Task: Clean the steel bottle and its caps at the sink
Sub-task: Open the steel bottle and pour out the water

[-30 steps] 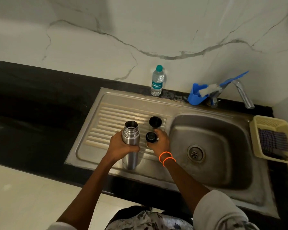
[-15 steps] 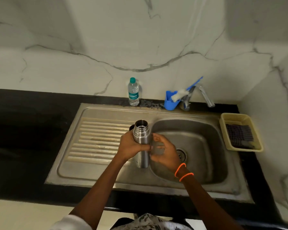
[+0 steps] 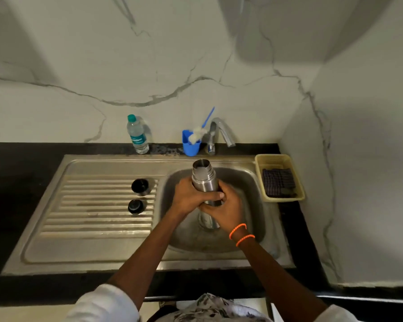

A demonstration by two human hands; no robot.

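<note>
The open steel bottle stands upright over the sink basin, its mouth uncovered. My left hand grips its body from the left, and my right hand wraps it from the right and below. Both hands hide the bottle's middle. Two dark caps lie on the ribbed drainboard to the left: the larger cup cap sits farther back, the smaller stopper cap nearer to me.
A chrome tap rises behind the basin, beside a blue holder with a brush. A plastic water bottle stands at the wall. A yellow basket holding a dark cloth sits right of the sink.
The steel bottle has moved right from the drainboard to above the basin. My right hand left the small cap on the drainboard and now holds the bottle too.
</note>
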